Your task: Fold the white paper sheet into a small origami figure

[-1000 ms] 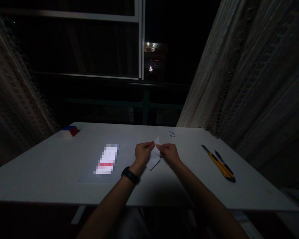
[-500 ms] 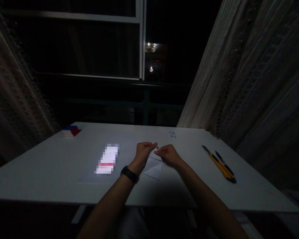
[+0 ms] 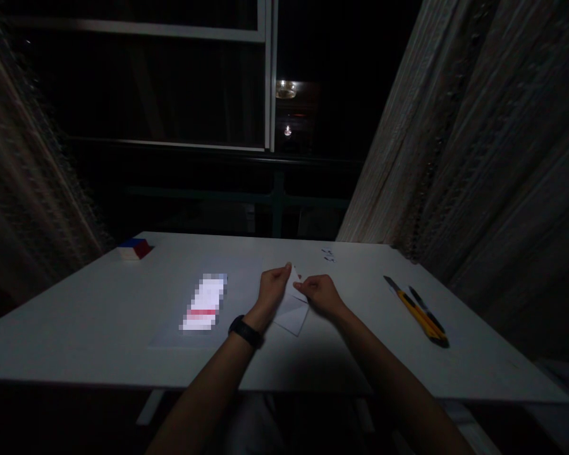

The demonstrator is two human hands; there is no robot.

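A small white sheet of paper (image 3: 291, 315) with fold lines lies at the middle of the table, its upper part raised between my hands. My left hand (image 3: 274, 287) pinches the paper's upper left side, thumb pointing up near its tip. From the other side my right hand (image 3: 320, 292) grips the right edge between thumb and fingers. The far part of the paper narrows to a point beside my left thumb. A dark watch sits on my left wrist (image 3: 245, 330). Fingers behind the paper are mostly hidden.
Left of my hands a lit phone (image 3: 205, 303) rests on a pale sheet (image 3: 164, 338). A yellow utility knife (image 3: 416, 311) and a black pen (image 3: 427, 308) lie at right. A red, blue and white block (image 3: 133, 248) stands far left; small dark-marked pieces (image 3: 328, 255) lie behind.
My left thumb has turned more upright at the paper's tip, and more of the pointed upper part shows. The paper's lower corner has shifted slightly away from me. My right hand stays nearly in place.
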